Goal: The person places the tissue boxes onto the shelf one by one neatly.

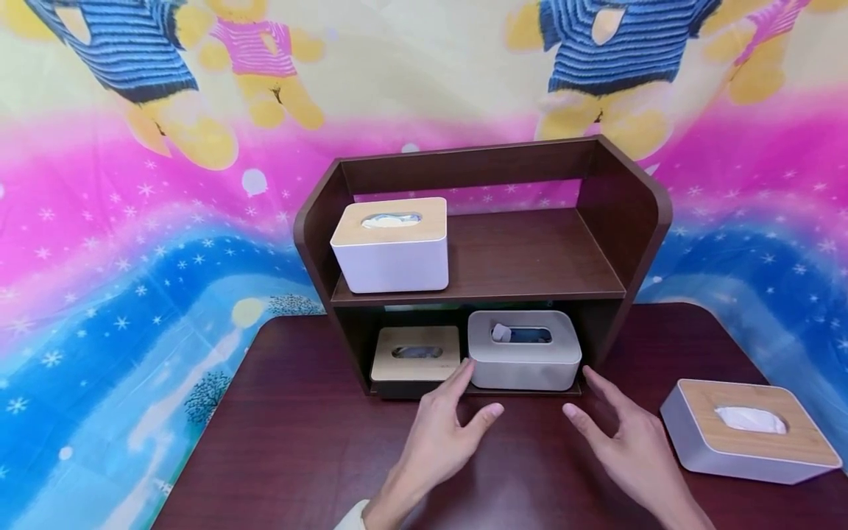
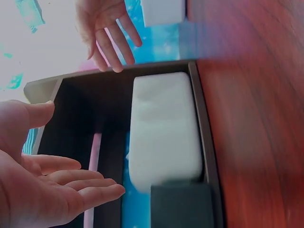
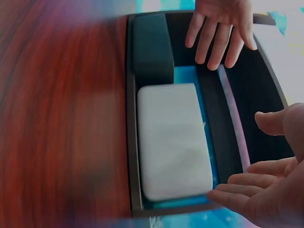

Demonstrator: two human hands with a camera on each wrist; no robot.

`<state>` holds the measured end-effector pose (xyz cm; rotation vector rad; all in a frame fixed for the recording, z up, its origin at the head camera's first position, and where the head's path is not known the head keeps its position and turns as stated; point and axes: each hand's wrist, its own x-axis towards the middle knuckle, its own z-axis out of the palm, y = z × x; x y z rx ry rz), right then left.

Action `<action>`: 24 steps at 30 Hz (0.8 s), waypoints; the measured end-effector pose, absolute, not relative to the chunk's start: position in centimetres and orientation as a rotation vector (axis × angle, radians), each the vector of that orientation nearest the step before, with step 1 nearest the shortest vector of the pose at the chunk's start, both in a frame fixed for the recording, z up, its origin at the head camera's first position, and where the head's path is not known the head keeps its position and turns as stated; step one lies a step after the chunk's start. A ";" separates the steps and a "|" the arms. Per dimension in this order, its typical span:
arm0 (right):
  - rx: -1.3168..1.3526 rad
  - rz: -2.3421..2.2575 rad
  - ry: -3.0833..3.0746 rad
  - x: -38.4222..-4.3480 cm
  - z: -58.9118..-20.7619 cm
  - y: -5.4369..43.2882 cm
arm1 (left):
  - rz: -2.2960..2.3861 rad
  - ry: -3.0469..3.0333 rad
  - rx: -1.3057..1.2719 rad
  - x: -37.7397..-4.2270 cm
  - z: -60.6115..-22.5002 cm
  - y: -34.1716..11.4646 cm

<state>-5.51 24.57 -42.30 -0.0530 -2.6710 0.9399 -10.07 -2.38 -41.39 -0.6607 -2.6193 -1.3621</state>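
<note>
A grey tissue box point(image 1: 523, 375) with an oval slot sits at the right of the shelf's lower level. My left hand point(image 1: 440, 427), fingers extended and thumb spread, is in front of the box's left corner. Opposite it, my right hand point(image 1: 632, 445) reaches toward the right side with its fingers apart. Both palms face inward, and neither hand grips anything. In the right wrist view, the right fingertips are right at the corner of the pale box point(image 3: 175, 142). Left of the grey box stands a black tissue box point(image 1: 384, 368) with a wooden lid.
The dark brown two-level shelf point(image 1: 543, 250) stands on a reddish-brown table point(image 1: 285, 442). On its upper level, at the left, is a white tissue box point(image 1: 397, 265) with a wooden lid. Another wooden-lidded tissue box point(image 1: 715, 434) lies at the table's right. A patterned cloth point(image 1: 165, 294) hangs behind.
</note>
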 end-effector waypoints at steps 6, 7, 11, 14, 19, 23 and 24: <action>-0.111 0.936 -2.757 -5.2 -42.7 26.8 | -1.349 -2.618 -0.744 -9.9 -42.0 -0.2; -0.119 0.932 -2.769 -5.1 -42.8 27.1 | -1.341 -2.615 -0.759 -9.9 -42.1 0.1; -0.141 0.914 -2.804 -4.9 -42.8 28.9 | -1.314 -2.626 -0.799 -9.7 -42.7 1.8; -0.154 0.897 -2.790 -4.7 -43.0 30.5 | -1.305 -2.640 -0.817 -9.5 -43.2 3.0; -0.253 0.886 -2.824 -4.5 -43.2 32.7 | -1.245 -2.654 -0.840 -9.0 -44.1 5.2; -0.336 0.826 -2.843 -4.2 -43.2 34.1 | -1.165 -2.648 -0.887 -8.6 -44.6 7.0; -0.346 0.817 -2.833 -4.0 -43.2 34.5 | -1.147 -2.644 -0.900 -8.5 -44.6 7.5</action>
